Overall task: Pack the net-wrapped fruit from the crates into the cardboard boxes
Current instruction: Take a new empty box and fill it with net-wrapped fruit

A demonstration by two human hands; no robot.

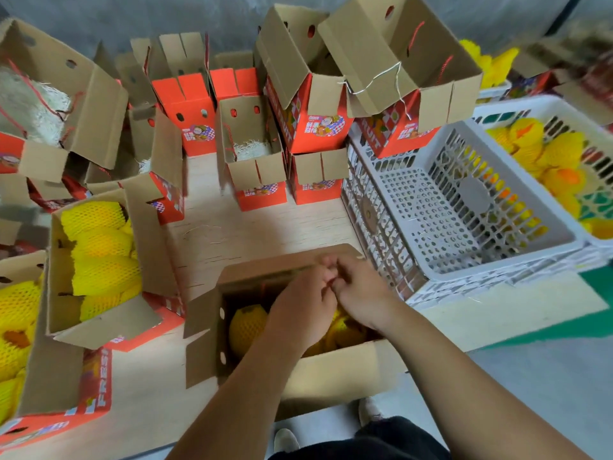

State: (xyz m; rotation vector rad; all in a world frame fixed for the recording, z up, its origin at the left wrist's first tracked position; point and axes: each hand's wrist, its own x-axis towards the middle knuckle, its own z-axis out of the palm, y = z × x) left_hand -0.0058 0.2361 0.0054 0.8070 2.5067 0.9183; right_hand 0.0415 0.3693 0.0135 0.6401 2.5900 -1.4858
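Observation:
An open cardboard box (335,370) stands right in front of me with yellow net-wrapped fruit (247,327) inside. Both hands meet over its far edge. My left hand (303,307) and my right hand (361,290) have their fingers curled together, and they seem to pinch a thin red cord (327,285) of the box between the fingertips. The hands hide most of the box's inside. More net-wrapped fruit (547,154) lies in a white crate (497,109) at the far right.
An empty white plastic crate (464,210) sits just right of the box. To the left stand filled boxes (146,247) with yellow fruit. Several open red-and-brown boxes (255,161), some lined with white shreds, crowd the back. My shoes (285,441) are below the box.

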